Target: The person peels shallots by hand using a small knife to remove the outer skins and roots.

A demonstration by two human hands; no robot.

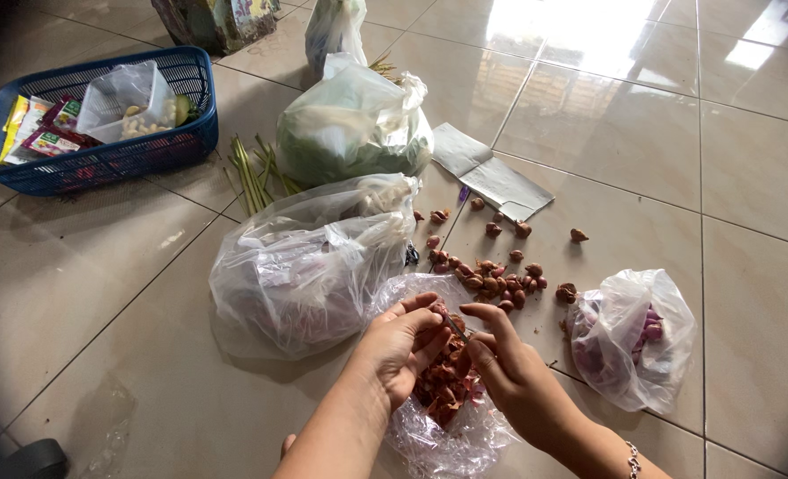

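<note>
My left hand (400,341) holds a small shallot between its fingertips, over a clear plastic bag (443,439) spread flat on the floor with a heap of reddish shallot skins (443,386) on it. My right hand (509,359) grips a small knife (454,325) whose blade touches the shallot. Several unpeeled shallots (500,279) lie loose on the tiles just beyond my hands. To the right sits a small clear bag (629,341) with purple peeled shallots inside.
A large clear bag of shallots (310,266) lies to the left. Behind it are a bag of greens (354,124), lemongrass stalks (250,173), a folded grey paper (492,173), and a blue basket (101,160) with packets.
</note>
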